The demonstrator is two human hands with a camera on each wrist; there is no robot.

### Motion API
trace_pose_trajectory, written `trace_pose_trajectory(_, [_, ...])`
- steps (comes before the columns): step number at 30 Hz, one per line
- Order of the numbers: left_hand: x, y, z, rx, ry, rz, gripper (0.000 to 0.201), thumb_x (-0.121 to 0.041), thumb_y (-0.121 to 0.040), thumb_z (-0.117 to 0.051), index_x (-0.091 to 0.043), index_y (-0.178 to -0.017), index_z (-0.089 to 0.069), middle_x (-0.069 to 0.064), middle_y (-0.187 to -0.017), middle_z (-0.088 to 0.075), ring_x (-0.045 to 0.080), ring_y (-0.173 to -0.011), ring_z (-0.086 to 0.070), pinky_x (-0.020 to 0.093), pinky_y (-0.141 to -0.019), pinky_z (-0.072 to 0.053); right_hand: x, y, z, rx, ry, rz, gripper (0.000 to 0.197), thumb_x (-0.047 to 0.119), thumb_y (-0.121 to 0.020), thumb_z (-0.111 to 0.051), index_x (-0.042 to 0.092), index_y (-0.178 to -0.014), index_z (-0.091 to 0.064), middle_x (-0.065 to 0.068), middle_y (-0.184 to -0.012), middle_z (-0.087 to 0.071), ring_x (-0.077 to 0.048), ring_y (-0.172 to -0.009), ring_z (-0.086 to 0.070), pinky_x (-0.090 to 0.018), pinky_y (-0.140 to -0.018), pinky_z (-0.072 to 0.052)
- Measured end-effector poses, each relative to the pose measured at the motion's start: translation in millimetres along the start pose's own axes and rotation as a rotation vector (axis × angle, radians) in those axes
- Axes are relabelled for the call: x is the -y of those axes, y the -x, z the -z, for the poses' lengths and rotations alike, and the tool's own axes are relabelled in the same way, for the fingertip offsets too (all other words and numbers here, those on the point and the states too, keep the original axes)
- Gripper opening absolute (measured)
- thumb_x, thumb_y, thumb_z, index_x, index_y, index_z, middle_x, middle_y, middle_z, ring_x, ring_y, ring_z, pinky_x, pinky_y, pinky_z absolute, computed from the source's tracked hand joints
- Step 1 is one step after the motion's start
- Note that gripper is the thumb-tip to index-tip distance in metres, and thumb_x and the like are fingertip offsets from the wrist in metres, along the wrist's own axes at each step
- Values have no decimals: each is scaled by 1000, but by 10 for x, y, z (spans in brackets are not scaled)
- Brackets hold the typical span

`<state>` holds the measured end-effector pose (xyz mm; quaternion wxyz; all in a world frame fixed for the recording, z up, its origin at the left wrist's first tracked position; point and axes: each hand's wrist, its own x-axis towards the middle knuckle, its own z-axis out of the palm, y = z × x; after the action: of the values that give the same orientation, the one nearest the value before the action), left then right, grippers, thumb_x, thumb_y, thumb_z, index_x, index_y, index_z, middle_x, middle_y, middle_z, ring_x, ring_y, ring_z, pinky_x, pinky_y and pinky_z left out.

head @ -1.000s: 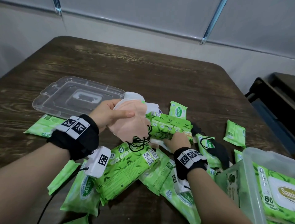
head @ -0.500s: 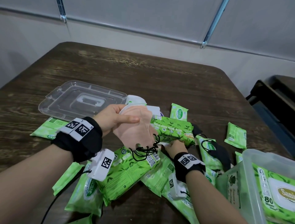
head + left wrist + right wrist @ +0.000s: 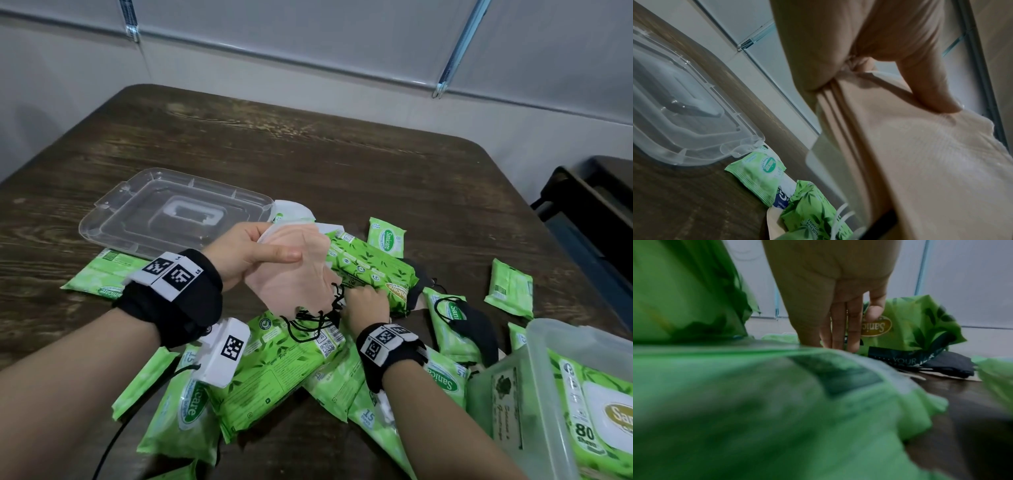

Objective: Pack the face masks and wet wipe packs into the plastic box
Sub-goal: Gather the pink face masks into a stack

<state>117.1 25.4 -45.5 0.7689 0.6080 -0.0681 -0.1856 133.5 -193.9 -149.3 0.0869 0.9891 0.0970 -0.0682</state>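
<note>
The dark wooden tabletop (image 3: 342,164) lies bare across the upper half of the frame up to its far rounded edge; the clutter fills the lower half. A clear lid (image 3: 171,212) lies flat at centre left, one green pack poking out from under its near edge. The plastic box (image 3: 534,383) stands at the lower right corner with an 80-sheet wipe pack (image 3: 603,411) inside.

The left hand (image 3: 246,253) pinches a stack of peach face masks (image 3: 294,274) — thumb across the top, black ear loops dangling below. The right hand (image 3: 366,305) reaches into the heap, fingers curled on a leaf-printed wipe pack (image 3: 373,267); in the right wrist view the fingertips touch its end.

Counted: one lid, one box, one black mask (image 3: 476,329) just left of the box, and more than a dozen green packs loose on the tabletop — the exact number is hidden by overlap.

Compared with half a second ago, the hands hold much the same pose.
</note>
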Motion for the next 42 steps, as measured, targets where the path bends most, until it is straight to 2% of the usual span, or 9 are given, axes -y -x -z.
trace_pose_trajectory(5, [28, 13, 25, 7, -16, 7, 62, -37, -24, -95, -17, -80, -77, 8, -83, -74, 19, -72, -70, 27, -62, -57, 31, -67, 35, 41, -4, 13, 25, 2, -94, -40, 8, -105, -62, -8, -111, -64, -25, -108, -58, -33, -90, -38])
trace_pose_trajectory(8, [14, 46, 78, -7, -20, 5, 65, -38, -24, -95, -16, -82, -77, 8, -84, -74, 19, -73, -70, 27, -63, -57, 8, -47, 83, 50, -98, -39, 20, 4, -92, -42, 8, -81, -58, -4, -86, -61, -26, -96, -61, -30, -80, -39])
trace_pose_trajectory(15, [-76, 187, 162, -13, -22, 8, 65, -39, -22, -95, -21, -81, -77, 5, -85, -74, 17, -75, -70, 24, -62, -55, -220, 117, 210, -78, -962, -307, 26, 34, -73, -70, 12, -64, -60, -2, -60, -57, -22, -58, -55, -26, -55, -45])
trace_pose_trajectory(19, [-160, 313, 73, 2, -18, 8, 64, -38, -19, -95, -22, -78, -78, 5, -81, -74, 16, -71, -70, 23, -58, -55, -267, 296, 634, -207, -1382, -330, 25, 31, -70, -55, 7, -64, -53, -16, -64, -44, -32, -65, -44, -31, -53, -42])
trace_pose_trajectory(25, [-395, 624, -185, 39, -42, -19, 60, -39, -20, -95, -18, -74, -77, 5, -76, -73, 15, -65, -70, 21, -54, -53, -180, 634, 992, -154, -1781, -260, 24, 15, -60, -54, 18, -54, -31, 4, -55, -29, -14, -52, -26, -30, -56, -20])
trace_pose_trajectory(28, [-500, 821, -309, 70, -43, -38, 65, -37, -21, -96, -14, -79, -77, 7, -77, -73, 16, -65, -70, 22, -54, -53, -155, 851, 1090, -97, -1772, -154, 29, -3, -82, -54, 13, -61, -42, 6, -53, -45, -7, -43, -41, -21, -45, -34])
trace_pose_trajectory(30, [-552, 959, -382, 85, -45, -50, 67, -37, -20, -96, -14, -80, -77, 7, -76, -73, 15, -64, -70, 21, -54, -53, -116, 1010, 1139, -49, -1764, -72, 10, -5, -86, -54, 5, -85, -56, -6, -75, -61, -14, -56, -56, -20, -47, -46])
trace_pose_trajectory(37, [-566, 1314, -673, 48, -78, -79, 65, -40, -28, -95, -14, -85, -76, 10, -80, -73, 18, -67, -69, 24, -56, -54, 124, 1527, 1256, 11, -1708, 149, 50, 13, -75, -67, 0, -123, -57, -17, -105, -69, -28, -90, -64, -41, -86, -49])
trace_pose_trajectory(42, [-396, 1478, -914, -70, -84, -88, 77, -31, -39, -91, 0, -106, -67, 19, -98, -70, 27, -83, -67, 37, -74, -56, 221, 1878, 1355, -4, -1719, 230, 27, -8, -91, -44, 1, -109, -62, 4, -75, -71, -4, -63, -64, -15, -57, -49])
